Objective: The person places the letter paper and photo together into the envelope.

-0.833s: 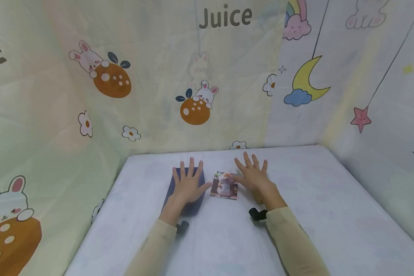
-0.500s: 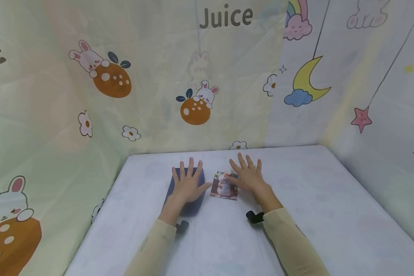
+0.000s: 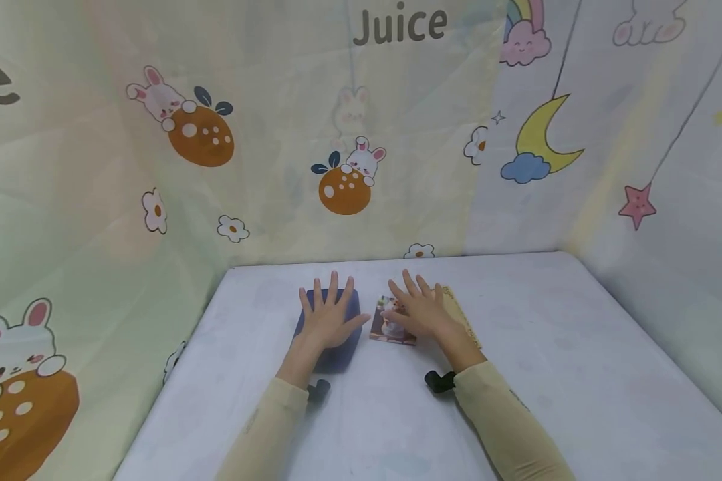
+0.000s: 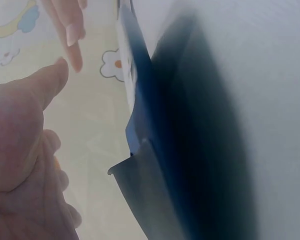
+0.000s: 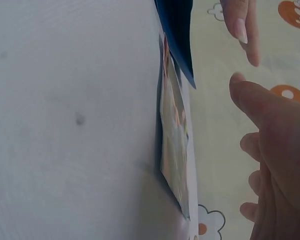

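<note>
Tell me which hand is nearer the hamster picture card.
Right. The right hand lies spread partly over the hamster picture card; the left hand rests flat on the dark blue pouch beside it.

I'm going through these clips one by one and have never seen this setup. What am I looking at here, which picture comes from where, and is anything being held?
There is no machine: a person works with two bare hands. The wide picture comes from a camera on the person's head; the two close, sideways ones come from cameras strapped to each wrist. On the white table lie a dark blue folder, a picture card showing a small cartoon animal, and a tan sheet partly under the right arm. The left hand lies flat on the folder with its fingers spread. The right hand is spread over the card's right part; nothing is gripped. Cartoon-printed cloth forms the walls behind.
</note>
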`<state>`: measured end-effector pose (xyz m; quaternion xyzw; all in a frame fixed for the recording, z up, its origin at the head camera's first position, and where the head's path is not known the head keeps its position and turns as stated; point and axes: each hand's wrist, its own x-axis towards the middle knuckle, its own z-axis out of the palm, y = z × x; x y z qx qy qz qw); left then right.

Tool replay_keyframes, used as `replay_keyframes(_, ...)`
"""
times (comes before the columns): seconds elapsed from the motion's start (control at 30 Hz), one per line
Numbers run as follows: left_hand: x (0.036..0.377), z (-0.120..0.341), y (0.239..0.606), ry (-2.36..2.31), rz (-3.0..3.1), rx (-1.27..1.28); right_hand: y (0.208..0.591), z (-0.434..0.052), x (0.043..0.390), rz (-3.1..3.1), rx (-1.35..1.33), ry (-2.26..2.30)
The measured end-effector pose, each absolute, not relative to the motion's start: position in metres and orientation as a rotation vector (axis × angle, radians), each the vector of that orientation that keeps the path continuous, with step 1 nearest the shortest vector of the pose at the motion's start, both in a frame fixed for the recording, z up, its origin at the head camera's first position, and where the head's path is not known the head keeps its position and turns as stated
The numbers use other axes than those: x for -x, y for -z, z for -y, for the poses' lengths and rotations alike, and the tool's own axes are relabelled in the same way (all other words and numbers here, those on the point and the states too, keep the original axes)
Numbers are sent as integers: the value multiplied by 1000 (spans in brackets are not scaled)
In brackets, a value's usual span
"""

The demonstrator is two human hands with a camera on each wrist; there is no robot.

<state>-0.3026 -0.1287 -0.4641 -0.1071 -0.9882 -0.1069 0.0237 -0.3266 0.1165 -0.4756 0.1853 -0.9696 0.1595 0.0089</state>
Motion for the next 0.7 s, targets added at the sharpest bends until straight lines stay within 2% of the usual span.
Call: replay_keyframes(0.7, 304, 135, 466, 324, 3086, 288, 481, -96, 319, 3036, -646, -397)
